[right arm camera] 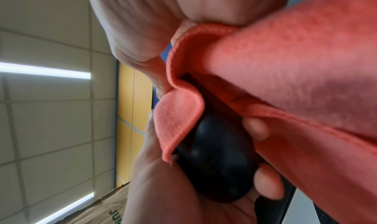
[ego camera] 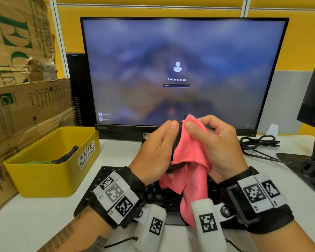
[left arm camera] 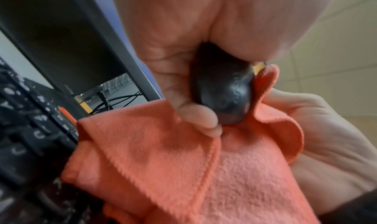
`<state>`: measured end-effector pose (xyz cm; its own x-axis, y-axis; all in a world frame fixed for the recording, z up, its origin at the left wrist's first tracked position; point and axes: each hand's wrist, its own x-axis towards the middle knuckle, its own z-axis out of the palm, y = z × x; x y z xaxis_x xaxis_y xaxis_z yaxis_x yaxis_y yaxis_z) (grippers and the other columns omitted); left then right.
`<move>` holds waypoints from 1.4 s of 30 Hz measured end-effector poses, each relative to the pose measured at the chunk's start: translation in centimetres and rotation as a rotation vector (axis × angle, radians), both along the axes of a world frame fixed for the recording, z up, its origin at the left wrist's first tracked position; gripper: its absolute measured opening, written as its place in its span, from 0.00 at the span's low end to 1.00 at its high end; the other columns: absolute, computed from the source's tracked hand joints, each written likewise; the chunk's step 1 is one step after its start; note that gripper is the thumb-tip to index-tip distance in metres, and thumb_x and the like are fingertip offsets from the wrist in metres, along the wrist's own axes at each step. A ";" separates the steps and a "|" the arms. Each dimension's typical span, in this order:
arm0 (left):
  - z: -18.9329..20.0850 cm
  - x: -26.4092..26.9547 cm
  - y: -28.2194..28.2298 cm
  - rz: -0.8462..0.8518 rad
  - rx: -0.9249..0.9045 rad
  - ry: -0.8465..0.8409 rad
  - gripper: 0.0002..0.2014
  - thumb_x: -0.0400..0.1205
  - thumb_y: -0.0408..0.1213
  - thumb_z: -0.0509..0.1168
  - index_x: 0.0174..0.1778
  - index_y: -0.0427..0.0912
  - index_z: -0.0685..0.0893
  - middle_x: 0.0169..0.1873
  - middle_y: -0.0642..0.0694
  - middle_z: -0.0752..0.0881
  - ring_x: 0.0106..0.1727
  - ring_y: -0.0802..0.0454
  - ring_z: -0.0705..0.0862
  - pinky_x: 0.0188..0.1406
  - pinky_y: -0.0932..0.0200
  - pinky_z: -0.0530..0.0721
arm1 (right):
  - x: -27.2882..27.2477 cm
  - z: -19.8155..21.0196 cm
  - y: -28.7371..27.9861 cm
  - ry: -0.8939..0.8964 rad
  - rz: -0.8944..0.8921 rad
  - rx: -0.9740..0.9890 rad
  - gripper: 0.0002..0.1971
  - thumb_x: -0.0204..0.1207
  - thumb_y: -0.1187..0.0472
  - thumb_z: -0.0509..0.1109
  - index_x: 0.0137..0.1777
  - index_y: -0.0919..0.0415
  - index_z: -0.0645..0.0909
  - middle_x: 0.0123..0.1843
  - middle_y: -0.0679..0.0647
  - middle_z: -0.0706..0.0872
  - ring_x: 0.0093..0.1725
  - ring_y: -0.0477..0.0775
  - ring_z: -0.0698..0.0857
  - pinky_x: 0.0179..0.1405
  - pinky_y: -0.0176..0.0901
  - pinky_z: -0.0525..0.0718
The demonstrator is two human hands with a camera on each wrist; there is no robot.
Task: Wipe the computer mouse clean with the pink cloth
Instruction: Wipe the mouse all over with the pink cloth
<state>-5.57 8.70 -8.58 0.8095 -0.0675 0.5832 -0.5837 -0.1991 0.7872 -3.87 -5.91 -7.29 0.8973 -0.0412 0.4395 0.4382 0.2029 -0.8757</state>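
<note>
My left hand (ego camera: 158,150) grips a black computer mouse (ego camera: 175,142) in the air above the keyboard; only its dark edge shows in the head view. The left wrist view has the mouse (left arm camera: 222,90) held between my thumb and curled fingers. My right hand (ego camera: 216,142) pinches the pink cloth (ego camera: 191,157) and presses it against the mouse's right side. The cloth hangs down over the keys. In the right wrist view the cloth (right arm camera: 285,66) folds over the mouse (right arm camera: 220,159), with left fingertips (right arm camera: 267,184) under it.
A black keyboard (ego camera: 156,195) lies on the white desk (ego camera: 35,220) below my hands. Behind stands a lit monitor (ego camera: 180,70). A yellow waste basket (ego camera: 53,160) sits at the left beside cardboard boxes (ego camera: 25,97). Black cables (ego camera: 258,142) and another monitor's stand (ego camera: 313,160) are at the right.
</note>
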 end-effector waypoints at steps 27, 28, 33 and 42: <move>0.5 -0.9 0.1 -0.028 0.202 0.068 0.33 0.94 0.55 0.36 0.52 0.44 0.85 0.25 0.63 0.84 0.25 0.69 0.80 0.24 0.75 0.76 | -0.2 0.8 -1.1 -0.245 -0.055 -0.189 0.10 0.72 0.71 0.83 0.45 0.54 0.94 0.44 0.53 0.97 0.45 0.51 0.95 0.51 0.44 0.91; 0.5 -0.7 0.1 -0.019 0.204 0.056 0.33 0.94 0.56 0.35 0.50 0.45 0.85 0.26 0.63 0.84 0.27 0.68 0.81 0.27 0.74 0.77 | -0.2 0.9 -1.1 -0.230 -0.046 -0.158 0.09 0.72 0.71 0.83 0.45 0.54 0.94 0.45 0.55 0.97 0.46 0.56 0.95 0.53 0.50 0.92; 0.2 -0.3 0.1 0.059 0.178 0.017 0.45 0.82 0.77 0.33 0.63 0.51 0.88 0.59 0.57 0.92 0.66 0.56 0.88 0.73 0.47 0.81 | -0.4 0.9 -1.2 -0.109 0.069 0.039 0.05 0.76 0.70 0.79 0.50 0.62 0.92 0.46 0.61 0.96 0.47 0.62 0.96 0.52 0.53 0.92; 0.3 -0.8 0.6 0.236 0.333 -0.023 0.41 0.81 0.77 0.31 0.60 0.55 0.82 0.48 0.52 0.91 0.56 0.44 0.89 0.57 0.38 0.86 | -0.6 0.6 -0.3 -0.181 -0.016 -0.143 0.09 0.72 0.73 0.82 0.45 0.58 0.93 0.45 0.56 0.97 0.45 0.51 0.95 0.52 0.47 0.90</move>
